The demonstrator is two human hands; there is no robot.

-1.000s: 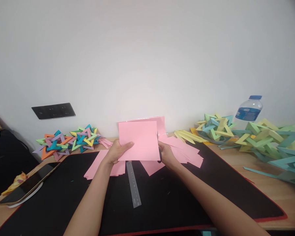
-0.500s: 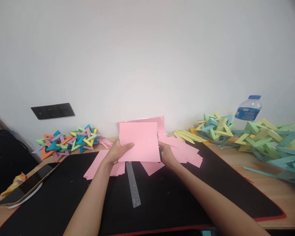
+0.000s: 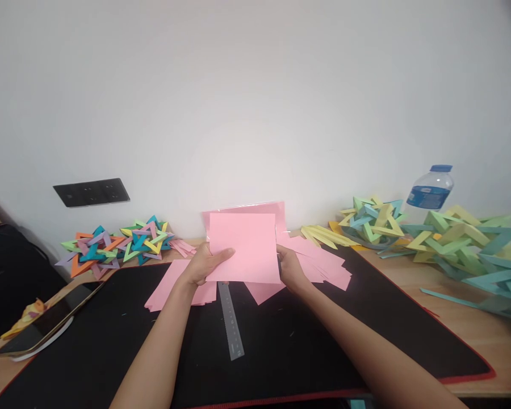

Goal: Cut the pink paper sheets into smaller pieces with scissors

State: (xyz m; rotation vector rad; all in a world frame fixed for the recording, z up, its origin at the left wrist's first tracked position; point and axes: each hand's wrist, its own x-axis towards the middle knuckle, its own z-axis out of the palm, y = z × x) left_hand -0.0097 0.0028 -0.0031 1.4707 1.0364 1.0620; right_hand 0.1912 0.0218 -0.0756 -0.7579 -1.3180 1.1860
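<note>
A square pink sheet (image 3: 247, 244) is held up above the black mat (image 3: 264, 358). My left hand (image 3: 204, 263) grips its left edge, thumb on the front face. At the right edge is my right hand (image 3: 292, 268), fingers closed round a small dark thing, mostly hidden behind the paper. A clear ruler (image 3: 231, 324) lies on the mat below the sheet. Pink sheets (image 3: 168, 284) lie on the left, and more pink pieces (image 3: 323, 261) are spread on the right. Behind the held sheet stands a pink pack in clear wrap (image 3: 281, 216).
Colourful folded-paper models (image 3: 93, 250) sit at the back left, green and blue ones (image 3: 464, 238) at the right. A water bottle (image 3: 430, 190) stands behind those. Yellow strips (image 3: 323, 236) lie at the back. A phone (image 3: 51, 321) rests at the left.
The held pink sheet has shifted slightly right and down. The dark thing at its right edge shows less than before, and my right hand has moved a little right.
</note>
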